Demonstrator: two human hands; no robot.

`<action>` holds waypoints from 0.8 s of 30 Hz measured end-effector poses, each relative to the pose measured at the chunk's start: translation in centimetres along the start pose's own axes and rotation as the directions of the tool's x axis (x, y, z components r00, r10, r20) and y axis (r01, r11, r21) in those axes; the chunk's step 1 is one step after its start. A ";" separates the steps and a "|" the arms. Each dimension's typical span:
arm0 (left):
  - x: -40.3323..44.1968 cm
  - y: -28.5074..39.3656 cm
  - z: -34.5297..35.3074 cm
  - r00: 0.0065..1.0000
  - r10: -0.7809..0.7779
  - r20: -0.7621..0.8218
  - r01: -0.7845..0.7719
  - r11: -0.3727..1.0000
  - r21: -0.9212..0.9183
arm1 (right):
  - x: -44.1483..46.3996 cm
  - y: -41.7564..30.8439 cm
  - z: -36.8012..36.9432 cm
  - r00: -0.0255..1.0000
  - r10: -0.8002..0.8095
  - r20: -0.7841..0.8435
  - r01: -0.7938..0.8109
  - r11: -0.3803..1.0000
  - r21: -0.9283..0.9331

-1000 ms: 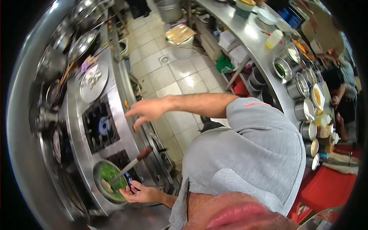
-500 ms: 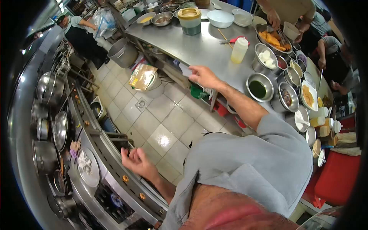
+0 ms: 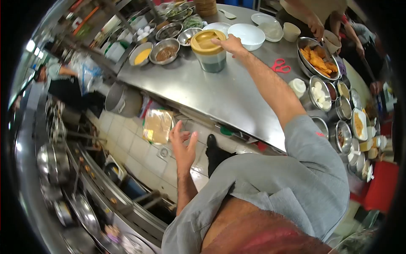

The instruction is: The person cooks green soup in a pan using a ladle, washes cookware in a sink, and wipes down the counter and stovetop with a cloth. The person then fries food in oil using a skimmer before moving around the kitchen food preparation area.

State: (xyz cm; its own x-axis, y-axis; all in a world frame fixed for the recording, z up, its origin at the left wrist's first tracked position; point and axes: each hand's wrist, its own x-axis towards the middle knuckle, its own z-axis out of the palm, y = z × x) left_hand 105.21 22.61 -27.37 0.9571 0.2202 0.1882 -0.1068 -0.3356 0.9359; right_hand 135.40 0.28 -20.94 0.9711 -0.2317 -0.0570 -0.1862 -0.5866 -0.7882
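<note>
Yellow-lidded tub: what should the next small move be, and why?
Probably close the right hand on the edge of the yellow lid: its fingers reach over that edge, the lid sits on the tub, and the left hand is empty and apart from it.

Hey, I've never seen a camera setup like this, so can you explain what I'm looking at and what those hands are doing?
There's no machine here, just a person's two bare hands. The single camera is worn on the head, looking forward and down, so the wearer's grey shirt fills the bottom. The right hand reaches over the lidded tub; I can't tell whether it grips the lid. The left hand is open and empty, above the floor. On the metal counter are also a white bowl, red scissors and orange food. Another person's hand is near the food.
</note>
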 end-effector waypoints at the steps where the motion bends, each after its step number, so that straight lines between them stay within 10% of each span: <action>1: 3.1 -0.6 -0.2 0.997 -0.049 0.064 0.051 0.998 -0.030 | 1.4 -0.5 -0.1 0.987 0.109 0.121 -0.110 0.994 0.008; 5: 14.7 -3.2 -0.7 0.963 -0.045 0.267 0.038 0.999 0.030 | 4.4 -0.3 0.5 0.883 0.273 0.383 -0.352 0.923 0.154; 12: 29.8 -9.8 4.9 0.844 -0.042 0.535 0.061 0.998 -0.017 | 5.3 -1.5 0.9 0.957 0.214 0.196 -0.268 0.909 0.318; 24: 31.3 -9.5 11.2 0.671 0.013 0.741 0.173 0.970 -0.173 | 21.2 -8.7 -4.5 0.995 0.055 0.080 -0.090 0.834 0.545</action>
State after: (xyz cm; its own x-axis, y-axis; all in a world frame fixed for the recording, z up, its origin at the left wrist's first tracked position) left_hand 139.17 22.43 -33.71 0.8404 -0.5357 -0.0826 0.0152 -0.1291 0.9915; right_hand 156.98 -3.02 -12.57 0.9683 -0.2004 -0.1493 -0.1614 -0.0455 -0.9858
